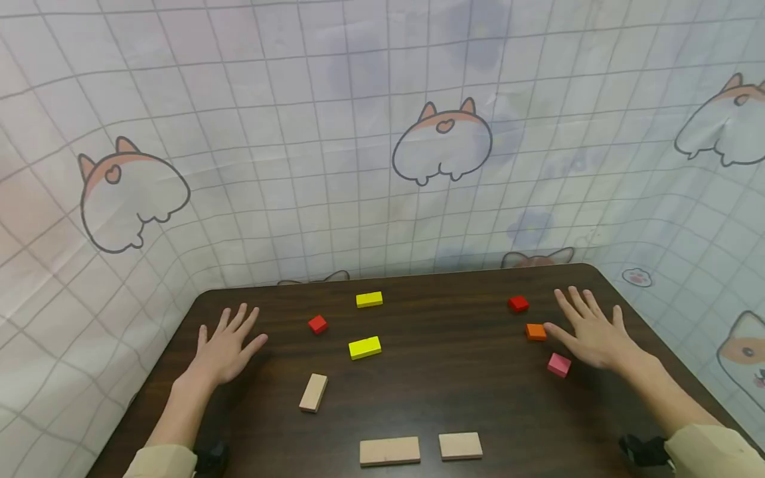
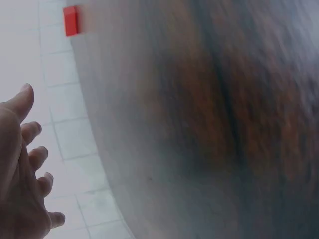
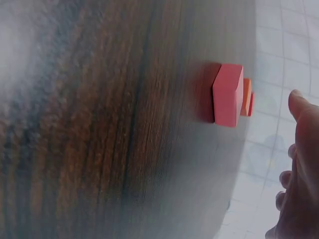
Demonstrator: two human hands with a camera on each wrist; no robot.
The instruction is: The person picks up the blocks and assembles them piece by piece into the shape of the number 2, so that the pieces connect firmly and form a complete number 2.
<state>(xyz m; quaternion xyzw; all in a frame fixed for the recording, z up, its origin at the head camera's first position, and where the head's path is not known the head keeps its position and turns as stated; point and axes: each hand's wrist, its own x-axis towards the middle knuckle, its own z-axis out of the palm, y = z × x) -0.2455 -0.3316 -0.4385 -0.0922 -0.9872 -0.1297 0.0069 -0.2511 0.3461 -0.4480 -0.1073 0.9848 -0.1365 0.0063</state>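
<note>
Looks like somewhere screened off; wrinkly pale gridded cloth with cartoon animals printed on it runs behind a dark wood-look desk and along both its sides; can't really tell if that's in a home, an office or a lab.

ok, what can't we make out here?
- Head: near edge of table, cut off by bottom edge.
- Left wrist: table grain, blurred; part of left grip, cut off by left edge.
- Right wrist: most of orange block, behind pink block; most of red block, behind orange block.
</note>
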